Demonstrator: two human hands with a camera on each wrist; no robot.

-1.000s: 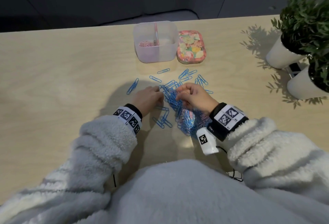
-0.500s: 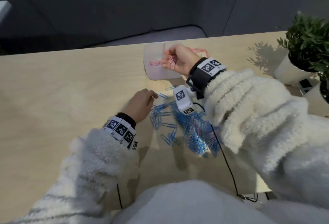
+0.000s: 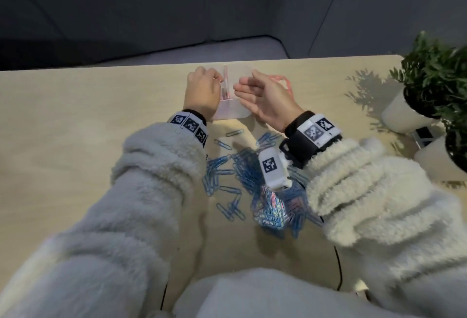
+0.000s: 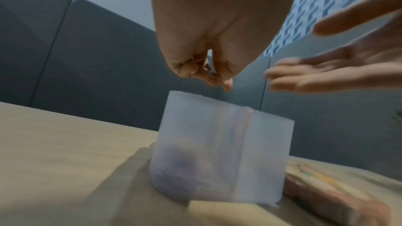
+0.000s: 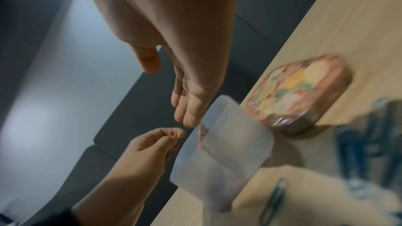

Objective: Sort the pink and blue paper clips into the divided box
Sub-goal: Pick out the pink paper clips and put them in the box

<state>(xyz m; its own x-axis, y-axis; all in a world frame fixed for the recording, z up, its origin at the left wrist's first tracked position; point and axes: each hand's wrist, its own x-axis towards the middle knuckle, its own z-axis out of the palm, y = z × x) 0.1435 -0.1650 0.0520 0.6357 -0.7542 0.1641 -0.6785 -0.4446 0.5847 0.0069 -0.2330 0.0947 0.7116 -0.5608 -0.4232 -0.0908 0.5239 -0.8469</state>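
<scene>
The box (image 3: pixel 231 113) stands near the table's (image 3: pixel 75 125) far edge, its divider running away from the person. The left hand (image 3: pixel 202 90) hovers over its left half, fingertips pinched; on what, I cannot tell. The right hand (image 3: pixel 265 97) hangs flat and empty over the right half. Blue clips (image 3: pixel 242 176) sprawl nearer, between the sleeves.

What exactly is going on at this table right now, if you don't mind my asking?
A person is sorting paper clips by colour. Both hands are up at the translucent divided box: the left hand hangs over its left side with fingertips pinched together, and the right hand is open and empty beside it. A pile of blue clips lies unsorted on the table nearer the person.
</scene>
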